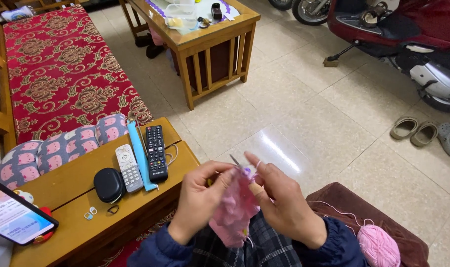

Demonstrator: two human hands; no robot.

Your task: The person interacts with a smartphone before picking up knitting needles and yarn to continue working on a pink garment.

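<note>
- The left hand (198, 198) is closed on the left edge of a pink knitted piece (233, 210), with thumb and fingers pinched near its top.
- The right hand (279, 198) is closed on the right edge of the same piece; its forefinger is raised, and a strand of yarn is looped over it.
- A thin metal knitting needle (234, 160) is seen sticking up between the two hands, just above the knitted piece.
- The knitted piece is held over the lap, between both hands, hanging down toward plaid fabric.
- A pink yarn ball (379, 245) is found to the right, resting on a brown cushion (348, 200), with a thin strand running from it toward the hands.
- On the wooden side table (76, 217) to the left, a black remote (156, 152), a white remote (128, 167), a black oval case (109, 184) and a lit phone (15, 217) are laid out.
- Farther off, a red patterned bench cushion (62, 69) and a wooden coffee table (205, 37) are seen.
</note>
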